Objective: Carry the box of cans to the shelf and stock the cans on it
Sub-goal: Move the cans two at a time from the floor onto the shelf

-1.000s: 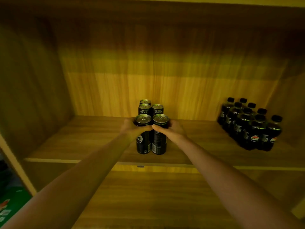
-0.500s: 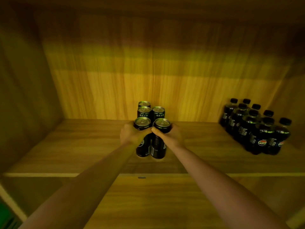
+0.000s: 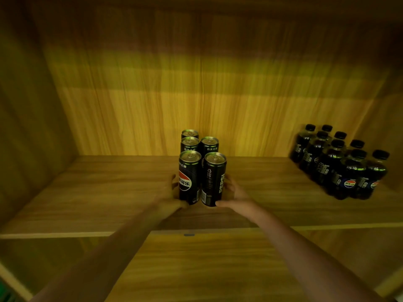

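Several tall black Pepsi cans stand in two short rows at the middle of the wooden shelf board. My left hand cups the base of the front left can, fingers behind it and thumb in front. My right hand wraps the base of the front right can the same way. Both front cans stand upright on the board, touching each other. Three more cans stand right behind them. The box is not in view.
A pack of dark cola bottles stands at the right end of the shelf. The cabinet's left side wall and back panel close the space. A lower wooden surface lies beneath my forearms.
Both hands have slid from the tops of the two front cans down to their bases. The cans now stand a little further in on the shelf, and the view has moved closer.
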Motion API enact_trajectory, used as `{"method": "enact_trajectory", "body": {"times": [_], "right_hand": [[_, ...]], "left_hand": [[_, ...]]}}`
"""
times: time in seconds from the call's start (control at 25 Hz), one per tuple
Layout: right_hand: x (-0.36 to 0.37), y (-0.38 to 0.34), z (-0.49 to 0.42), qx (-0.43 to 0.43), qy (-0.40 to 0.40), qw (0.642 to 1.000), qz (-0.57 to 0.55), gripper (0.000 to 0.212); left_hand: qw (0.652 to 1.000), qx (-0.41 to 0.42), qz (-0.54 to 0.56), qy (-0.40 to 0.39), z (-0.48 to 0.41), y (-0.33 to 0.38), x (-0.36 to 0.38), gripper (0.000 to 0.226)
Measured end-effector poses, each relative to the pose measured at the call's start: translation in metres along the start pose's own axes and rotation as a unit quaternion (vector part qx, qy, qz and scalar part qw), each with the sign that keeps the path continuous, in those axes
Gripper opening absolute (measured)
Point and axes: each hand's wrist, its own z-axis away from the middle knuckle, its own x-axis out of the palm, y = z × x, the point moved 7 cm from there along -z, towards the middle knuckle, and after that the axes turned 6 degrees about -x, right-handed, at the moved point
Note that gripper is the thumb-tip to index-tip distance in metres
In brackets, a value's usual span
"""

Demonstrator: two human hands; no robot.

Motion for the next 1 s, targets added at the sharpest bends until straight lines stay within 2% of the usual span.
{"method": "enact_trajectory", "body": {"times": [0.12, 0.28, 0.48, 0.68, 0.76, 0.88, 0.92, 1.0], "right_hand": [[0.011, 0.011, -0.004, -0.008, 0.029, 1.0, -0.007, 0.087], [0.019, 0.014, -0.008, -0.012, 0.1, 0.995, 0.006, 0.076], [0.021, 0.016, -0.013, -0.008, 0.166, 0.985, 0.055, 0.065], [0.023, 0.016, -0.014, 0.024, 0.218, 0.969, 0.117, 0.08], [0.024, 0.014, -0.015, 0.025, 0.194, 0.974, 0.111, 0.086], [0.027, 0.015, -0.012, 0.041, 0.063, 0.997, -0.001, 0.078], [0.023, 0.015, -0.012, 0.034, 0.044, 0.998, 0.012, 0.073], [0.016, 0.017, -0.012, 0.023, 0.056, 0.998, 0.014, 0.067]], "left_hand": [[1.0, -0.001, -0.007, -0.007, -0.004, -0.009, 0.008, 0.095], [0.998, 0.004, -0.017, 0.054, -0.008, -0.009, 0.005, 0.081], [0.99, 0.019, -0.101, 0.1, -0.009, -0.013, 0.006, 0.072], [0.981, 0.038, -0.139, 0.133, -0.005, -0.006, 0.007, 0.068], [0.979, 0.042, -0.146, 0.132, -0.005, -0.006, 0.007, 0.068], [0.98, 0.041, -0.147, 0.13, -0.006, -0.007, 0.007, 0.067], [0.979, 0.039, -0.15, 0.131, -0.006, -0.007, 0.007, 0.066], [0.978, 0.037, -0.154, 0.133, -0.006, -0.007, 0.007, 0.066]]}}
